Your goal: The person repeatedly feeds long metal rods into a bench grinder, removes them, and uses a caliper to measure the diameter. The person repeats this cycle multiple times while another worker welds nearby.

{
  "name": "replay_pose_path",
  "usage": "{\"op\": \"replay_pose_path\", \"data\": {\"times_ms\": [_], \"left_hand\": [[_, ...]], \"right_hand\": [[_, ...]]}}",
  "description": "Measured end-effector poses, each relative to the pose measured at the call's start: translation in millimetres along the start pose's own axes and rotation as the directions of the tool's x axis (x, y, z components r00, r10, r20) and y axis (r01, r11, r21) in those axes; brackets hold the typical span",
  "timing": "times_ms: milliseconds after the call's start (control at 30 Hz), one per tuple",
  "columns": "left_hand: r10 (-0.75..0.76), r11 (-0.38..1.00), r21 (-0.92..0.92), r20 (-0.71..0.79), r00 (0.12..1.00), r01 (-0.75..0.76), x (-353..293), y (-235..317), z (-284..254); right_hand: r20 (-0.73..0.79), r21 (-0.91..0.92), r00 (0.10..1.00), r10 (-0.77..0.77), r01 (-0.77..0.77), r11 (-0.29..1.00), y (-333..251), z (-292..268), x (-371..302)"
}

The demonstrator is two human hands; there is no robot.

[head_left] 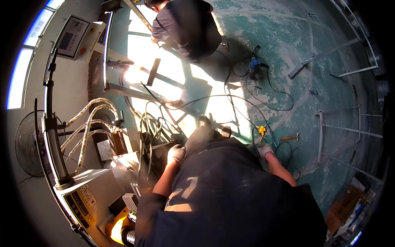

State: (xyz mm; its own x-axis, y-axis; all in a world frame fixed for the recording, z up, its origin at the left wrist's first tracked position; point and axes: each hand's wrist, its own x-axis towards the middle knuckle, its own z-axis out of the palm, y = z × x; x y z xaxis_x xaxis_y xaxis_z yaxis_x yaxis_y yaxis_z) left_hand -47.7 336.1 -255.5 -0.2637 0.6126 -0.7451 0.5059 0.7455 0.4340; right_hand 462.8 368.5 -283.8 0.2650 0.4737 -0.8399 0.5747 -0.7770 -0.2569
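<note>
I see the left hand (177,153) at the leg (196,139); right hand (266,150) just short of the yellow piece (261,130), hammer (289,138) to its right. Fingers: opening, hold, can't tell. I'd keep the cable (226,95) clear.

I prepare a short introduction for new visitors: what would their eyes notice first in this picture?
Probably the sunlit floor patch at upper centre, with a co-worker bent beside it. Next, the bright yellow object just beyond the gloved right hand, and the wooden-handled hammer lying right of both.
</note>
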Motion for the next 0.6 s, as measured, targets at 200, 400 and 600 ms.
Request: {"op": "replay_pose_path", "data": {"times_ms": [200, 400, 600], "left_hand": [[0.162, 0.975, 0.154, 0.006, 0.987, -0.161, 27.9, -71.2, 25.2], [0.451, 0.57, 0.662, 0.244, 0.859, -0.487, 110.6, -120.1, 43.6], [0.64, 0.151, 0.863, 0.286, 0.713, -0.482, 159.6, -114.7, 22.1]], "right_hand": [[-0.014, 0.139, 0.998, -0.056, 0.058, 0.989, -29.8, -30.3, 45.6], [-0.041, -0.103, 0.984, -0.174, 0.169, 0.98, -14.0, -4.2, 90.8], [0.175, -0.577, 0.912, -0.371, 0.4, 0.712, -78.7, 12.8, 67.7]]}}
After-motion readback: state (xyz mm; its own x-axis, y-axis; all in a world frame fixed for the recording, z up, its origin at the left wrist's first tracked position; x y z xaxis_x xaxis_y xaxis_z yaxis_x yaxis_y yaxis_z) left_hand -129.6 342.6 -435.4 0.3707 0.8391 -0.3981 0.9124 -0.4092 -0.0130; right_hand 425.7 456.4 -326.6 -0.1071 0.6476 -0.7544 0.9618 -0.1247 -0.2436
